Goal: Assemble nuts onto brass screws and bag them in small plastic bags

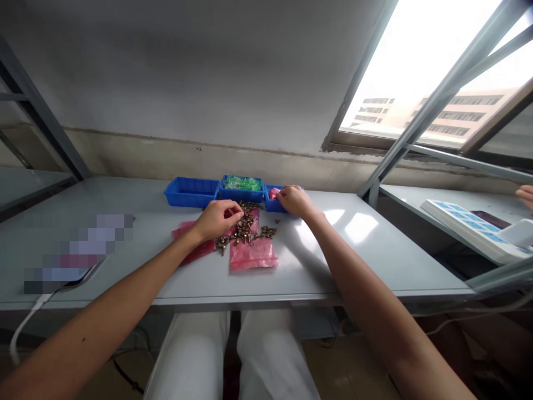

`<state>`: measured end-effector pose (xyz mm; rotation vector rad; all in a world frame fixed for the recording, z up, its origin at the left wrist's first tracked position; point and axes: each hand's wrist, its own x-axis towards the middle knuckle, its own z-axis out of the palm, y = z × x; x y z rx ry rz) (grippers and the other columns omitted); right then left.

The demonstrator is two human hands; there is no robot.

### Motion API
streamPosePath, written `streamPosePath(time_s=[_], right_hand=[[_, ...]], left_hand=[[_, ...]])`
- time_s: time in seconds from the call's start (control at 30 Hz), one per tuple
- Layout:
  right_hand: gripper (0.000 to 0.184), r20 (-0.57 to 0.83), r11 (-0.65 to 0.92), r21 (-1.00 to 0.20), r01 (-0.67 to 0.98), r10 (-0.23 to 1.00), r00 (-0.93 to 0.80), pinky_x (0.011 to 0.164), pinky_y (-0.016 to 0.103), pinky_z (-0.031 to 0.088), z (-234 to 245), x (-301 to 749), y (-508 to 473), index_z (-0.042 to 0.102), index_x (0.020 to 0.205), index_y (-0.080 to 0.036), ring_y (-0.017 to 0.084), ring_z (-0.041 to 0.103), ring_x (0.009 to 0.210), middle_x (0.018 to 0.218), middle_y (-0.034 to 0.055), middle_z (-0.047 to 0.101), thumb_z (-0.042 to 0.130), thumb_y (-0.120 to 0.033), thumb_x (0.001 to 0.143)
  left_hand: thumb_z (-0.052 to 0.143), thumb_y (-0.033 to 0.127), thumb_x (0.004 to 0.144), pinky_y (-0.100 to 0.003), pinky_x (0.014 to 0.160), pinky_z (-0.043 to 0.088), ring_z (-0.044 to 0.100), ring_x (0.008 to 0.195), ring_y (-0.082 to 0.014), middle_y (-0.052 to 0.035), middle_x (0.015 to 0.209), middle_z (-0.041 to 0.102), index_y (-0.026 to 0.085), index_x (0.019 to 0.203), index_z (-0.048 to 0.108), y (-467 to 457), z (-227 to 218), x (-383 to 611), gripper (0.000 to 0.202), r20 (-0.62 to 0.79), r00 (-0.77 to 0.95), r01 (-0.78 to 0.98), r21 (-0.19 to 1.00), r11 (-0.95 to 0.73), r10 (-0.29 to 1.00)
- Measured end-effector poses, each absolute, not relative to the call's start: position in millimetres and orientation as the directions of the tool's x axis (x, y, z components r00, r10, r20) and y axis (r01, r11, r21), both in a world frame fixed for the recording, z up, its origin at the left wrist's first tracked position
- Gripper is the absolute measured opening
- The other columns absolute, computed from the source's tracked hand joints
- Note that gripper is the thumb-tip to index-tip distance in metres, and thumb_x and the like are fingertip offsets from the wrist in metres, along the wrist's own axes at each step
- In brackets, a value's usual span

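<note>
My left hand (217, 219) hovers over a pile of brass-coloured screws (245, 225), thumb and fingertips pinched together. Whatever lies between those fingertips is too small to make out. On the right, my right hand (295, 200) reaches into a small blue bin (275, 205), its fingers closed on a pink plastic bag (273, 193). Most of that bin's inside is hidden by the hand. A flat pink zip bag (253, 255) lies in front of the screws. Another pink bag (195, 251) lies partly under my left wrist.
A blue bin (192, 198) stands at the back left, beside a blue bin with green plastic bags (242, 183). A pixelated object with a white cable (41, 301) lies at left. On the right-hand table are a white board with blue squares (470, 225) and another person's hand (525, 194).
</note>
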<state>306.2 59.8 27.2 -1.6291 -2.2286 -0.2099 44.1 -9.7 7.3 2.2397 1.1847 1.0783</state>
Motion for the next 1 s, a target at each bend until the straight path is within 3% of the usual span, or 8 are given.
streamPosePath(time_s=[0.27,0.53,0.67,0.8,1.0], right_hand=[[0.053,0.361,0.303,-0.099,0.948,0.899,-0.249,0.061,0.032,0.034,25,305,59,0.071,0.072,-0.018,0.023,0.064,0.075,0.082,0.0115,0.071,0.035,-0.045,0.1],[0.048,0.434,0.328,-0.055,0.943,0.859,-0.273,0.082,0.036,0.037,14,299,51,0.074,0.08,-0.018,0.025,0.062,0.094,0.101,0.012,0.071,0.037,-0.043,0.1],[0.051,0.491,0.334,-0.072,0.94,0.832,-0.258,0.094,0.045,0.03,7,298,49,0.074,0.077,-0.019,0.026,0.058,0.097,0.099,0.0108,0.07,0.036,-0.043,0.101],[0.046,0.575,0.373,-0.115,0.921,0.781,-0.244,0.104,0.052,0.018,5,299,46,0.075,0.083,-0.024,0.027,0.054,0.106,0.104,0.0086,0.07,0.038,-0.042,0.101],[0.035,0.653,0.411,-0.127,0.903,0.719,-0.236,0.108,0.051,0.012,7,296,42,0.076,0.097,-0.027,0.027,0.047,0.118,0.114,0.0067,0.067,0.043,-0.039,0.1]], left_hand=[[0.057,0.035,0.085,-0.026,0.068,0.044,0.061,0.07,-0.015,-0.0025,0.082,0.071,0.018,0.081,0.07,-8,5,43,0.022,0.45,0.366,0.539,0.611,-0.58,0.815],[0.059,0.036,0.082,-0.029,0.073,0.045,0.061,0.078,-0.0179,-0.0033,0.085,0.071,0.02,0.082,0.07,-8,8,42,0.019,0.464,0.414,0.568,0.541,-0.62,0.783],[0.067,0.038,0.077,-0.033,0.082,0.043,0.058,0.087,-0.0209,-0.0029,0.087,0.071,0.021,0.08,0.069,-13,14,42,0.018,0.466,0.52,0.55,0.459,-0.698,0.716],[0.072,0.043,0.073,-0.035,0.088,0.042,0.054,0.097,-0.0232,-0.0038,0.095,0.068,0.023,0.087,0.07,-24,19,48,0.024,0.412,0.644,0.469,0.454,-0.758,0.645],[0.077,0.05,0.065,-0.038,0.092,0.04,0.05,0.102,-0.0258,-0.0056,0.104,0.063,0.023,0.099,0.068,-46,20,66,0.045,0.282,0.804,0.42,0.353,-0.836,0.523]])
